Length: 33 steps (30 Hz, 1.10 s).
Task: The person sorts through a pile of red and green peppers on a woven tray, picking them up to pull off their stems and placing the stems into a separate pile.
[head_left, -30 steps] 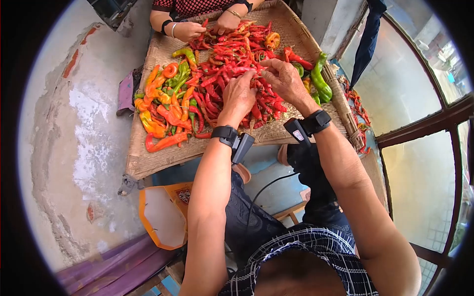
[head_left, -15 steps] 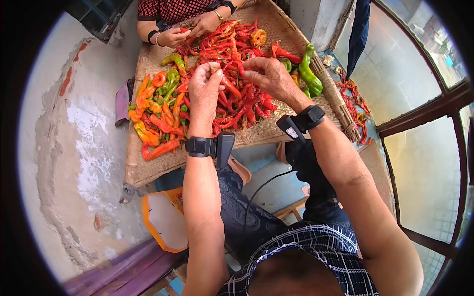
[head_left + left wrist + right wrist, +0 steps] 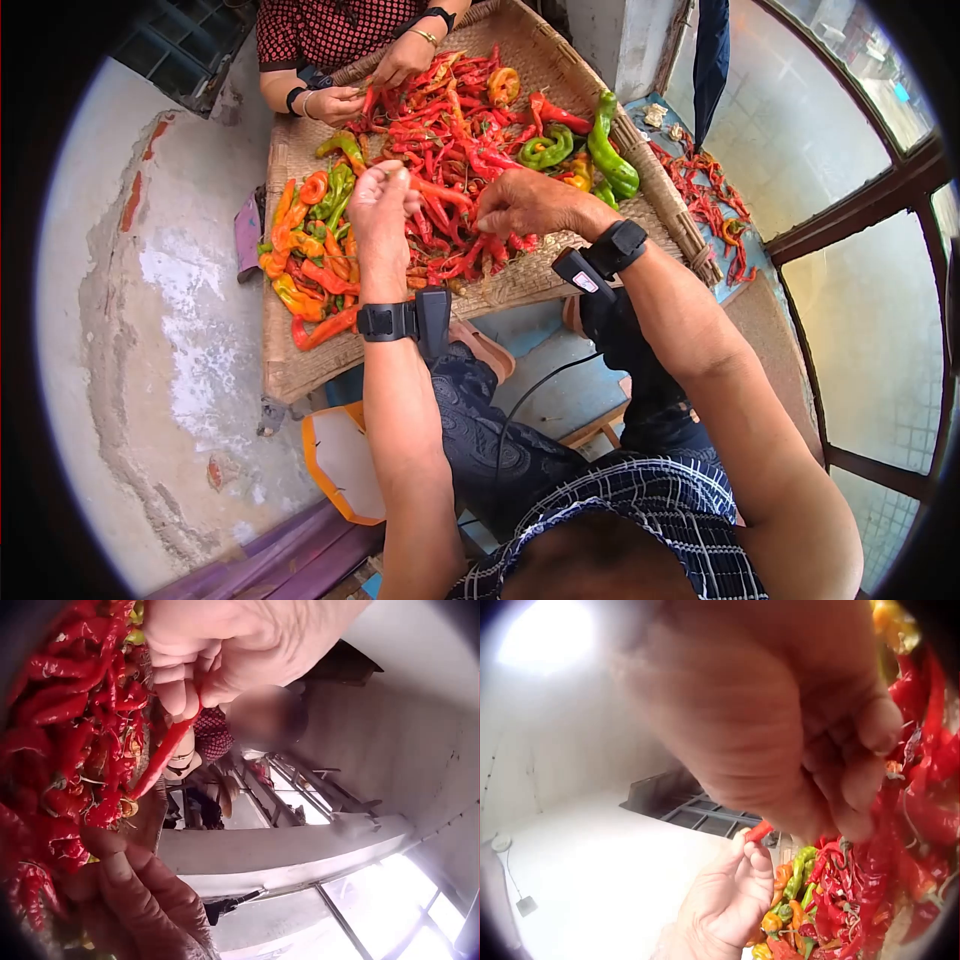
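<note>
My left hand is raised over the left-middle of the woven tray. Between its thumb and fingertips it pinches one end of a long red chili pepper, whose other end points out toward the pile. Over the near right part of the red chili pile is my right hand, palm down. Its fingers are loosely bent, with the thumb apart from the fingertips and nothing seen between them. Curved stems show on several chilies beneath it in the right wrist view.
Orange and green peppers lie along the tray's left side. Larger green peppers sit at its right edge. Across the tray, another person's hands handle a red chili. More chilies lie beside the window, under a folded umbrella.
My left hand has drawn left from the pile's middle, pinching a red chili. My right hand has come back toward the tray's near side, its fingers more bent. The other person's hands have shifted too.
</note>
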Each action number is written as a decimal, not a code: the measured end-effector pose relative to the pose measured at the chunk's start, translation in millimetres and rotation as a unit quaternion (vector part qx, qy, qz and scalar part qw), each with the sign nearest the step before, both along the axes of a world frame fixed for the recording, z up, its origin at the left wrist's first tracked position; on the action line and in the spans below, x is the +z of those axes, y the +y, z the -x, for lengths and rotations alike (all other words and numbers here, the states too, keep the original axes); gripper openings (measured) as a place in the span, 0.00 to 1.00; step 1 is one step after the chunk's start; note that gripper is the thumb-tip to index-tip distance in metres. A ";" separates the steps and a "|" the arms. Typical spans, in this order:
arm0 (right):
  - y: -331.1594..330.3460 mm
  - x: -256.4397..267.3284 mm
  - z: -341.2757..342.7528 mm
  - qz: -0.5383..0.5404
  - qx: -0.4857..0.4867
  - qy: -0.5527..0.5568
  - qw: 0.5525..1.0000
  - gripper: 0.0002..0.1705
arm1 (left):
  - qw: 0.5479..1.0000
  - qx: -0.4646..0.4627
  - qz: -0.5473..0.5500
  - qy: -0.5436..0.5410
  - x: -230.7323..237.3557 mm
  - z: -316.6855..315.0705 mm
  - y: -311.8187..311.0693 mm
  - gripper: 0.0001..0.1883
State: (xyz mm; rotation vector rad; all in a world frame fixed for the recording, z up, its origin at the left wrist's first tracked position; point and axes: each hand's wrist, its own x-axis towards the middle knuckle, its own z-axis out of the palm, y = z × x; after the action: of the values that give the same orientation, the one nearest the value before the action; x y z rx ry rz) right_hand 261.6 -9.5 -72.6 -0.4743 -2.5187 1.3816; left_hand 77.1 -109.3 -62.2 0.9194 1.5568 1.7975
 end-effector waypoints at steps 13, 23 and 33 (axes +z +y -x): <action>18.3 -8.3 -0.8 -0.186 -0.282 0.191 0.922 0.09 | 0.758 -0.018 0.054 0.650 -26.1 -55.9 41.8 0.19; 24.1 -11.1 -16.5 -0.170 -0.265 0.153 0.937 0.08 | 0.802 0.017 0.130 0.583 -10.8 -10.5 8.1 0.07; 7.3 -10.1 -4.5 -0.146 -0.185 0.155 0.960 0.13 | 0.890 0.073 0.090 0.441 11.8 -19.3 -9.5 0.08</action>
State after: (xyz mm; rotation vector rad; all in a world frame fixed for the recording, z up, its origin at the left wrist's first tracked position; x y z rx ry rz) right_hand 266.1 -2.1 -82.7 -0.5792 -2.1858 0.8561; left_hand 96.4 -118.7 -50.4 1.7001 2.3315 1.3215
